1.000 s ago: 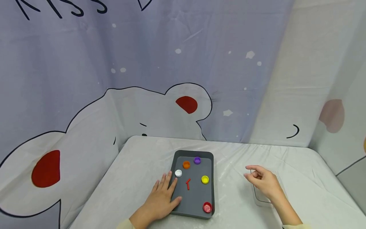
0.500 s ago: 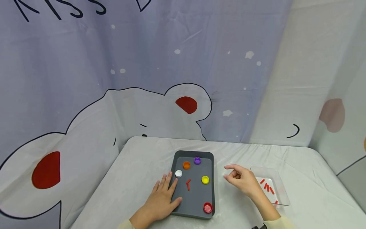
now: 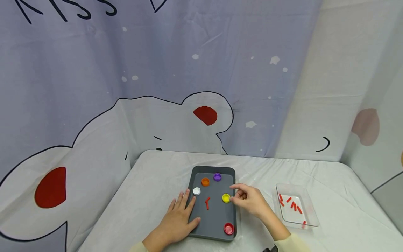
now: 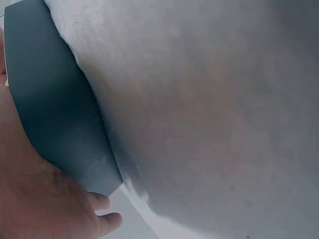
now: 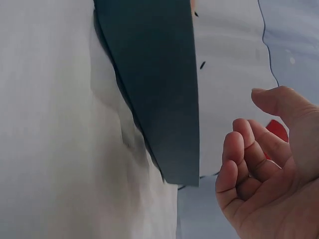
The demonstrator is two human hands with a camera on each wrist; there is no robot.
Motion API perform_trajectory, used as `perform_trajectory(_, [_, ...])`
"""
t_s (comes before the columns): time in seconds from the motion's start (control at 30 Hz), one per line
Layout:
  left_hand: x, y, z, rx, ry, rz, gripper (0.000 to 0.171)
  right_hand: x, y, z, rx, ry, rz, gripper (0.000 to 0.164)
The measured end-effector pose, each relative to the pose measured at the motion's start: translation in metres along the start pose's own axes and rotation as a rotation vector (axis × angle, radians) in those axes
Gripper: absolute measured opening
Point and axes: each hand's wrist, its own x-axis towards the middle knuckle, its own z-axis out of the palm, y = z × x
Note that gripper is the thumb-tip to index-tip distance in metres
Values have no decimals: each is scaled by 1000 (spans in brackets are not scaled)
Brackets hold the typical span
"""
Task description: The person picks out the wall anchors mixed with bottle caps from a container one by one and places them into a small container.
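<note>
A grey tray [image 3: 215, 220] lies on the white-covered table. On it stand small round caps: a white cap [image 3: 196, 191], an orange cap [image 3: 205, 181], a purple cap [image 3: 217, 177], a yellow cap [image 3: 226, 198] and a red cap [image 3: 228, 228]. Two short red sticks [image 3: 207, 203] lie between them. My left hand [image 3: 177, 221] rests with spread fingers on the tray's left edge. Over the right edge, beside the yellow cap, hovers my right hand [image 3: 250, 201], thumb and index finger apart, the other fingers loosely curled; nothing shows in it, also in the right wrist view.
To the right stands a clear plastic box [image 3: 310, 210] with several red sticks [image 3: 295, 206] inside. A printed fabric curtain [image 3: 176, 63] hangs behind the table. In the left wrist view, the tray's side wall [image 4: 60, 99] is seen close up.
My right hand has moved left from over the clear box to the yellow cap, uncovering the box and its red sticks. My left hand has stayed on the tray's edge.
</note>
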Motion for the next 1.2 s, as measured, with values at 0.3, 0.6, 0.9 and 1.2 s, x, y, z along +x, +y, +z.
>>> perform_trajectory(0.3, [0, 0, 0, 6, 10, 0, 77, 7, -6, 22, 9, -54, -59, 32])
perform_trajectory(0.6, [1, 1, 1, 14, 12, -5, 77, 14, -11, 41, -3, -135, -60, 32])
perform_trajectory(0.9, [0, 6, -8, -10, -28, 1, 78, 23, -11, 54, -94, -219, -108, 36])
perform_trajectory(1.2, [-1, 7, -11, -8, -44, -1, 78, 33, -10, 62, -241, -287, -112, 31])
